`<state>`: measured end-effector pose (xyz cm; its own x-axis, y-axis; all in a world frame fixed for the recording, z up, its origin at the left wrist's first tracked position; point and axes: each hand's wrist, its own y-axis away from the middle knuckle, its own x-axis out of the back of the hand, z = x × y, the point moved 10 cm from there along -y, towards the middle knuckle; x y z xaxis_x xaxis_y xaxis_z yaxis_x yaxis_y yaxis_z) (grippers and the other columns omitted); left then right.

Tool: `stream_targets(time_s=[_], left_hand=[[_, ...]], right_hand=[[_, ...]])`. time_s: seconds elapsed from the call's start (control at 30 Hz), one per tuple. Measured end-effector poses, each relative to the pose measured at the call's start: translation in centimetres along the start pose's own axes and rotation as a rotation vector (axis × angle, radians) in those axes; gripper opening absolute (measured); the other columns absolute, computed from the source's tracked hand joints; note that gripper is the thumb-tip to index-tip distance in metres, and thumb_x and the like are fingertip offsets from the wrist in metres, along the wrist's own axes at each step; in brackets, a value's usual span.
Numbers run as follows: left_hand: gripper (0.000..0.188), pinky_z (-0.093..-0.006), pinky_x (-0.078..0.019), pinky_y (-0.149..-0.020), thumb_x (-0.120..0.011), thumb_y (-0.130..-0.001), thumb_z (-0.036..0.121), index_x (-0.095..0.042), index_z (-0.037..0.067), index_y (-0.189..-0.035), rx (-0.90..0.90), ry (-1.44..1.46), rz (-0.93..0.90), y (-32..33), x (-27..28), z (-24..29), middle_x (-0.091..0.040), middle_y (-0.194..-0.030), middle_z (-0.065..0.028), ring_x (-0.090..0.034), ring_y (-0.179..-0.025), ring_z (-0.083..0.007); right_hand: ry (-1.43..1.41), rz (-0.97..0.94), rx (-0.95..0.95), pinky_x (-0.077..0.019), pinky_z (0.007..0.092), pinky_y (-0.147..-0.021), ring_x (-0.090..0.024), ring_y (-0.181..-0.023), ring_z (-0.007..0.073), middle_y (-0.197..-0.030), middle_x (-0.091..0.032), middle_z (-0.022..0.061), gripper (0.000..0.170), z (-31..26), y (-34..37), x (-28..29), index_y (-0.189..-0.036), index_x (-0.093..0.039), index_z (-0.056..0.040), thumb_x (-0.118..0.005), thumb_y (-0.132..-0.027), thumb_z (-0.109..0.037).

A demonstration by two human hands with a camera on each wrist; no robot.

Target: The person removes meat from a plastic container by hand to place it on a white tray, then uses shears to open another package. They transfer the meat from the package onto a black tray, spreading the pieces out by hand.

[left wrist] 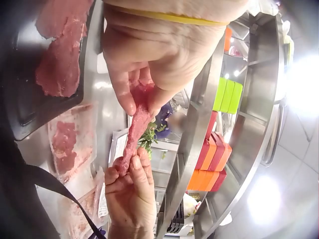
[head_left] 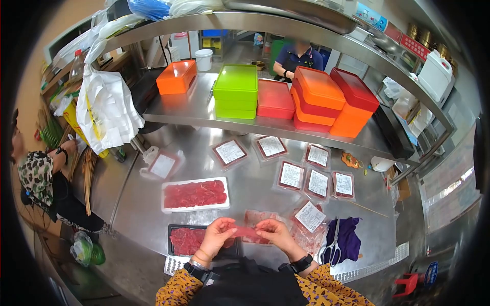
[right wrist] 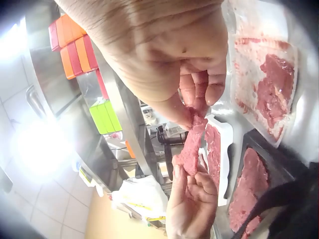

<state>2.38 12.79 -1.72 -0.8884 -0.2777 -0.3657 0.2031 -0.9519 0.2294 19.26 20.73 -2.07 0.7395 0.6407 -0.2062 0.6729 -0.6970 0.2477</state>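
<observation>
A thin strip of red meat (head_left: 246, 232) is stretched between both hands, raised above the steel table. The left hand (head_left: 218, 236) pinches one end between thumb and fingers, and the right hand (head_left: 278, 235) pinches the other. Both wrist views show the strip (left wrist: 137, 133) (right wrist: 193, 144) narrow and slightly twisted. Under the left hand lies a black tray (head_left: 175, 251) with meat slices (head_left: 186, 240). Behind it stands a white tray (head_left: 163, 199) full of meat slices (head_left: 196, 194). An opened clear package (head_left: 260, 218) with meat in it lies beneath the strip.
Several labelled meat packs (head_left: 291, 174) lie towards the back and right. Scissors (head_left: 332, 250) rest by a purple cloth (head_left: 348, 237) at the right. A steel shelf (head_left: 194, 113) with coloured boxes (head_left: 236, 91) spans the back. One person stands beyond it, another at the far left.
</observation>
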Motion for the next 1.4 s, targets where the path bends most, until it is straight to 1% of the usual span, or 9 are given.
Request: stream_targets(time_s=[0.17,0.47,0.6,0.7,0.73,1.03,1.13,1.3,1.4], left_hand=[[0.018,-0.0224,-0.0561,-0.071,-0.058,-0.094,0.000,-0.058,0.003,-0.112,0.003,-0.004,0.041,0.5,1.1,-0.2,-0.065,-0.098,-0.0041,-0.063,-0.089,-0.0098],[0.014,-0.0222,-0.0552,-0.071,-0.060,-0.094,0.006,-0.061,0.003,-0.108,0.052,-0.029,0.045,0.9,2.5,-1.1,-0.065,-0.096,-0.0030,-0.064,-0.081,-0.0100],[0.020,-0.0240,-0.0510,-0.070,-0.067,-0.089,0.006,-0.064,0.001,-0.108,0.013,-0.323,0.045,1.6,3.2,0.5,-0.067,-0.092,-0.0015,-0.059,-0.076,-0.0081],[0.017,-0.0195,-0.0434,-0.052,-0.065,-0.091,0.010,-0.065,0.004,-0.107,0.034,-0.329,0.135,2.5,4.7,1.6,-0.065,-0.082,0.0012,-0.055,-0.063,-0.0040],[0.017,-0.0197,-0.0453,-0.055,-0.064,-0.091,0.008,-0.065,0.003,-0.107,0.104,-0.341,0.154,3.0,5.3,1.8,-0.065,-0.083,0.0009,-0.056,-0.066,-0.0041],[0.018,-0.0241,-0.0539,-0.067,-0.065,-0.088,0.001,-0.067,0.000,-0.106,-0.019,-0.580,0.239,4.5,7.5,3.6,-0.067,-0.096,-0.0056,-0.067,-0.081,-0.0123],[0.014,-0.0263,-0.0566,-0.047,-0.060,-0.090,0.000,-0.065,0.000,-0.104,-0.057,-0.541,0.181,4.6,8.4,1.2,-0.063,-0.096,-0.0057,-0.068,-0.068,-0.0151],[0.017,-0.0306,-0.0546,-0.069,-0.068,-0.080,-0.002,-0.068,0.003,-0.096,-0.189,-0.876,0.201,6.4,8.9,0.4,-0.066,-0.092,-0.0091,-0.068,-0.078,-0.0201],[0.018,-0.0333,-0.0535,-0.072,-0.070,-0.077,0.001,-0.069,0.006,-0.094,-0.188,-0.919,0.222,7.1,9.0,0.1,-0.066,-0.090,-0.0095,-0.067,-0.081,-0.0246]], right_hand=[[0.019,0.017,0.032,-0.0486,0.0204,-0.067,-0.060,-0.077,0.0045,-0.087,-0.064,-0.0028,0.014,-0.3,0.2,0.2,-0.101,-0.062,-0.0060,-0.069,-0.089,-0.004],[-0.012,-0.056,0.038,-0.0441,0.0186,-0.056,-0.057,-0.068,0.0033,-0.080,-0.061,-0.0041,0.012,-0.1,-0.6,-1.9,-0.096,-0.056,-0.0073,-0.067,-0.090,-0.006],[0.034,-0.079,-0.014,-0.0444,0.0189,-0.055,-0.057,-0.069,0.0037,-0.080,-0.060,-0.0036,0.011,-1.9,-1.0,-3.7,-0.097,-0.056,-0.0067,-0.065,-0.091,-0.006],[0.023,-0.137,0.115,-0.0472,0.0198,-0.060,-0.059,-0.071,0.0048,-0.082,-0.061,-0.0020,0.010,-1.3,-2.7,-4.7,-0.097,-0.057,-0.0055,-0.064,-0.091,-0.002],[0.041,-0.151,0.085,-0.0475,0.0200,-0.061,-0.059,-0.071,0.0051,-0.082,-0.061,-0.0018,0.010,-0.7,-2.9,-5.2,-0.096,-0.057,-0.0050,-0.064,-0.091,-0.001],[0.245,-0.209,0.025,-0.0495,0.0220,-0.062,-0.061,-0.071,0.0079,-0.079,-0.062,0.0007,0.006,2.5,-4.8,-8.0,-0.091,-0.058,-0.0022,-0.064,-0.090,0.001],[0.284,-0.257,-0.024,-0.0504,0.0228,-0.063,-0.062,-0.071,0.0086,-0.079,-0.062,0.0009,0.007,3.8,-4.2,-9.1,-0.091,-0.058,-0.0020,-0.063,-0.090,0.002],[0.403,-0.312,-0.019,-0.0499,0.0245,-0.061,-0.061,-0.068,0.0079,-0.073,-0.063,0.0010,0.008,6.3,-2.7,-9.7,-0.085,-0.059,-0.0017,-0.065,-0.085,0.004],[0.470,-0.315,-0.005,-0.0496,0.0269,-0.060,-0.062,-0.067,0.0102,-0.071,-0.063,0.0032,0.009,6.6,-2.2,-9.9,-0.085,-0.060,-0.0024,-0.067,-0.083,0.003]])
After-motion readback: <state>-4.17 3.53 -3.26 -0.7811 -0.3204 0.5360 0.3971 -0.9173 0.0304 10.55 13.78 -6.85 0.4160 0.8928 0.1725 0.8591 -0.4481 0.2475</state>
